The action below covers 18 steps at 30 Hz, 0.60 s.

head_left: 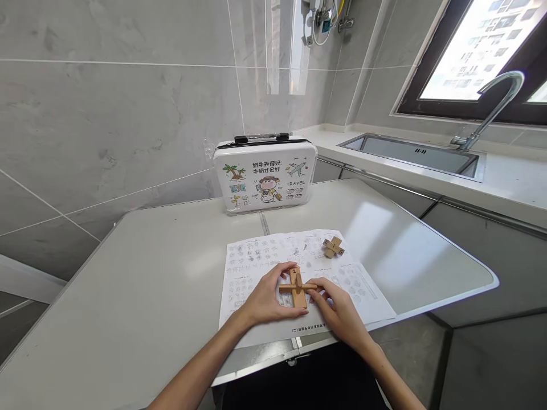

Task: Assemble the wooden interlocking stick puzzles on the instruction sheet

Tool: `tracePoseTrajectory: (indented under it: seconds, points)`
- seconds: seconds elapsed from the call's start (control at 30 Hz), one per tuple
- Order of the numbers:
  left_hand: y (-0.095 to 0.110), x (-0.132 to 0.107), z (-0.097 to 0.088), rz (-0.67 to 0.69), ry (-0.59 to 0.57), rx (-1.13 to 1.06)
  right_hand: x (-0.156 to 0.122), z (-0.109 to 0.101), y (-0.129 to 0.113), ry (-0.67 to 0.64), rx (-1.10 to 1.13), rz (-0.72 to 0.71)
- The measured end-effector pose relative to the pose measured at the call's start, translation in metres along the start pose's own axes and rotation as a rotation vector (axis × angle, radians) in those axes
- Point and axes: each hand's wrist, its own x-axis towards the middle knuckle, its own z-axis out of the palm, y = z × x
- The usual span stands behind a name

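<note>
Wooden puzzle [298, 288]: located over the near middle of a printed sheet [267, 337], between the two hands; whether it rests on the paper or is lifted just off it cannot be told. It consists of a flat block running near to far, marked "2" at its far end, with a bar across it and a short piece at the crossing.

Left hand [265, 295]: thumb and fingers curved apart around the block, bracing its near and far ends. Right hand [335, 306]: fingertips pinching the right end of the crossbar.

Risks noted. Uneven pressure from the right hand could, in my judgement, skew the crossbar and jam or loosen the joint. Should the left hand relax, the block could turn or pieces could drop. The sheet lies loose near the near edge of the table [162, 273]; a forearm dragging it could carry along the second wooden puzzle [333, 247], which sits at the sheet's far right. A dropped piece could roll off that near edge.
</note>
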Motion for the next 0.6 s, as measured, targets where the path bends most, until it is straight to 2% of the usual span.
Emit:
tracePoseTrajectory:
  seconds: [0.23, 0.6]
  points:
    - [0.002, -0.0003, 0.0012, 0.059, -0.01, 0.053, -0.0029, 0.0015, 0.0046, 0.028, 0.031, 0.066]
    - [0.0033, -0.0001, 0.004, 0.08, -0.009, 0.033, -0.0034, 0.0, 0.0036, 0.034, -0.001, 0.078]
